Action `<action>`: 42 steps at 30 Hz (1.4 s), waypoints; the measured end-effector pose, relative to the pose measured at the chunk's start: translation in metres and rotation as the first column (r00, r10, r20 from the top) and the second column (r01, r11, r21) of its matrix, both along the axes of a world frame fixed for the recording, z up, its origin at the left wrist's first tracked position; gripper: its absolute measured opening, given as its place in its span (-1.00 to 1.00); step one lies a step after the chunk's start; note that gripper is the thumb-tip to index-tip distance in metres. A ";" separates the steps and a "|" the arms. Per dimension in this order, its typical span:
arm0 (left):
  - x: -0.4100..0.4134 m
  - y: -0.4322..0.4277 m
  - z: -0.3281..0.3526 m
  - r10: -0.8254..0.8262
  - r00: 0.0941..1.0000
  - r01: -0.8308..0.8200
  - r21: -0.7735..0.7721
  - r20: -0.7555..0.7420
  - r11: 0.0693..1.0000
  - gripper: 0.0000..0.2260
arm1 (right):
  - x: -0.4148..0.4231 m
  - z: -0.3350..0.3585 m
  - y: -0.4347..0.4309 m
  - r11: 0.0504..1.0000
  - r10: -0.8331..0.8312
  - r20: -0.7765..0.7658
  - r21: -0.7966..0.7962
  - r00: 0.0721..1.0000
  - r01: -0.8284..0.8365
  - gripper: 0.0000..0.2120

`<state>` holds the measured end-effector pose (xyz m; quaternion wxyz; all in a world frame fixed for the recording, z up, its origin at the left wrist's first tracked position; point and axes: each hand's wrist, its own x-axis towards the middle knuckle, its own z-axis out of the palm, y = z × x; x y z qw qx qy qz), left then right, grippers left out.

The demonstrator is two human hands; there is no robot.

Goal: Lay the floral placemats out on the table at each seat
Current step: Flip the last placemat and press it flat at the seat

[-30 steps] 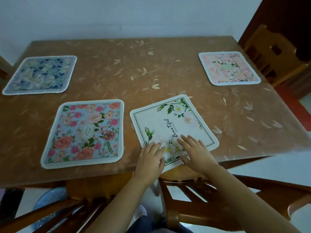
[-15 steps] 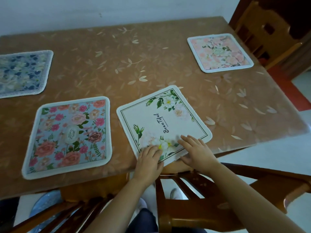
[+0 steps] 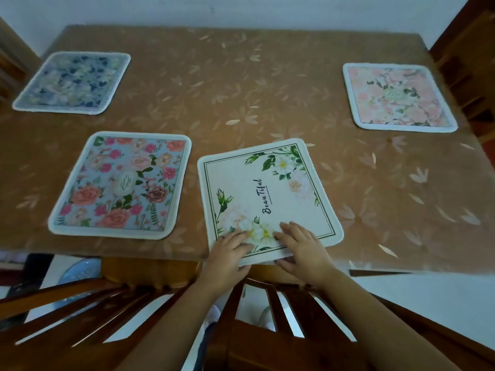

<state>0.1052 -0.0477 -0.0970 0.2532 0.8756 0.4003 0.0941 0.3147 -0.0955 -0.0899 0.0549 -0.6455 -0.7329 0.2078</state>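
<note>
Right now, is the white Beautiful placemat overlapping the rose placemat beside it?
No: a strip of bare table shows between the white placemat and the rose placemat.

White wall (image 3: 267,9), wooden chairs (image 3: 281,344), pale floor (image 3: 428,298).

The left hand (image 3: 227,253) and right hand (image 3: 302,250) cover the near edge of the white placemat (image 3: 267,188), and whether their thumbs reach beneath it cannot be told. The small print beside its "BeauTiful" lettering is unreadable. The left edge of the table (image 3: 241,76) is cut off by the frame.
</note>
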 end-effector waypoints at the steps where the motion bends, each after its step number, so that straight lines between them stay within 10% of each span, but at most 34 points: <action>1: -0.001 0.000 0.002 0.025 0.999 -0.024 -0.019 0.048 1.000 -0.71 | 0.000 0.000 0.001 1.000 0.009 -0.009 0.011 1.000 -0.009 -0.41; 22: 0.018 0.030 0.109 0.255 0.937 -0.299 0.169 0.240 0.939 -0.87 | 0.050 0.088 0.030 0.909 -0.187 -0.184 0.340 0.965 0.241 -0.95; 42: 0.077 0.082 0.197 0.184 0.917 -0.289 0.271 0.355 0.918 -0.89 | 0.095 0.197 0.047 0.716 -0.226 -0.079 0.662 0.971 0.221 -0.83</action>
